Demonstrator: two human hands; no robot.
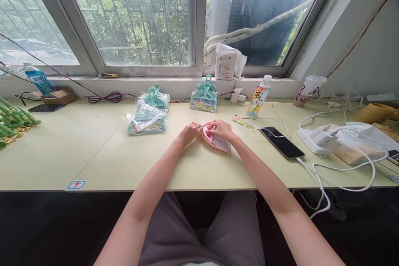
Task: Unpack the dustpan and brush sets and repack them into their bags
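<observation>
One smooth, pale yellow-green table (102,153) is stretching across the frame below metal-framed windows (140,16). At the centre, one pink plastic dustpan-and-brush set (220,143) with pale bristles is lying on it; the right hand (220,129) is holding it in a narrow grip, while the left hand (189,132) is meeting its left end, how tightly I cannot tell. Two groups of green sets, wrapped in crinkly clear film, are resting left of centre (148,114) and at upper centre (205,99). One black phone (282,142) is lying at right.

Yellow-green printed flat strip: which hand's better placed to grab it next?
Probably the right hand: it's on the pink plastic dustpan-and-brush set, nearer the strip; the left hand is farther off, by the set's left edge.
</observation>
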